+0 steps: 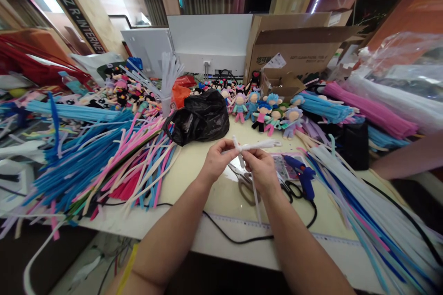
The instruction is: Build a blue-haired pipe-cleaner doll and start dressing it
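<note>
Between my two hands, over the middle of the table, is a white figure of bent pipe cleaners (260, 145). My left hand (218, 157) pinches its left side with thumb and forefinger. My right hand (259, 166) is closed on it from the right, and a loose white end hangs below toward the ruler strip. Part of the figure is hidden behind my fingertips. Scissors (246, 190) lie under my hands. A blue glue gun (304, 177) rests just right of my right hand, beside a second pair of black-handled scissors (293, 190).
Bundles of blue and pink pipe cleaners (86, 161) cover the left side; white ones (367, 198) lie right. A black plastic bag (200, 117), several small dolls (266, 113) and a cardboard box (294, 50) stand behind. A black cable (228, 237) crosses the front edge.
</note>
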The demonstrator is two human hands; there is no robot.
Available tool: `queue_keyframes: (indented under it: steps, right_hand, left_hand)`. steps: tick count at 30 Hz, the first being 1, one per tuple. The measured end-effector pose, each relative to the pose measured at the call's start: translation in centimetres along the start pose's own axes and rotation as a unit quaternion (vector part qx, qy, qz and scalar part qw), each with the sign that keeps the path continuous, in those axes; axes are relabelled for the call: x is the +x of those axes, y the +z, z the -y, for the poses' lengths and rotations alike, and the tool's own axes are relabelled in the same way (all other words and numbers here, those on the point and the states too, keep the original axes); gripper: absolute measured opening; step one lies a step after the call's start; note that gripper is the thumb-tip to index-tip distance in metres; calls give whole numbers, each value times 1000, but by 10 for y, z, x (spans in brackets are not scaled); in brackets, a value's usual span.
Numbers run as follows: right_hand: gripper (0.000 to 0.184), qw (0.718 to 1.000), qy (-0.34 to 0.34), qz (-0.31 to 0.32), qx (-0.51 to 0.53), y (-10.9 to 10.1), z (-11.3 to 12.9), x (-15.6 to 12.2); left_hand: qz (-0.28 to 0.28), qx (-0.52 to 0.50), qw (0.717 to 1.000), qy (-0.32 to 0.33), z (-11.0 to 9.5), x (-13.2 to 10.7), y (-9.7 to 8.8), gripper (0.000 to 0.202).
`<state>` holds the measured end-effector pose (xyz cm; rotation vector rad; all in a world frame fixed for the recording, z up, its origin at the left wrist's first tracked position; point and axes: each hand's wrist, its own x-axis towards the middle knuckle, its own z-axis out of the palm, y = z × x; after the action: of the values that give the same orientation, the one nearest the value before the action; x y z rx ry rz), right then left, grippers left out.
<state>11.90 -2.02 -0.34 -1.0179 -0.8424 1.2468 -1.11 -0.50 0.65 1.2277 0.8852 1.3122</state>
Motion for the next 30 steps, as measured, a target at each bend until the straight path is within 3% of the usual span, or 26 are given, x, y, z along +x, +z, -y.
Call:
queue_keyframes:
  steps: [4, 10, 15, 18, 21, 23, 26, 30]
  right_hand:
    - [21, 999, 25, 19, 1, 2, 7, -2]
    - [28, 998, 58, 23, 13, 4, 13, -4]
    - [34, 995, 78, 9, 56, 1, 9, -1]
    - [30, 995, 70, 10, 76, -1, 8, 0]
    - [27, 996, 34, 6, 87, -1, 7, 1]
    - [25, 996, 15, 8, 90, -1, 6, 0]
    - [22, 997, 1, 16, 80, 0, 3, 0]
    - [19, 998, -5, 26, 49, 2, 0, -1]
  left_hand:
    - [-20, 84, 996, 37, 0, -1, -3, 20]
    - [-34, 202, 967, 151, -2, -5, 0, 6]
    - [3, 249, 946, 206, -4, -10, 5, 8]
    - [15, 205, 965, 160, -4, -8, 2, 18]
    - [-11, 96, 994, 52, -4, -2, -3, 30]
    - [-21, 45, 998, -34, -2, 1, -5, 28]
    - [21, 2, 991, -132, 1, 4, -6, 32]
    - [52, -46, 987, -142, 4, 3, -3, 31]
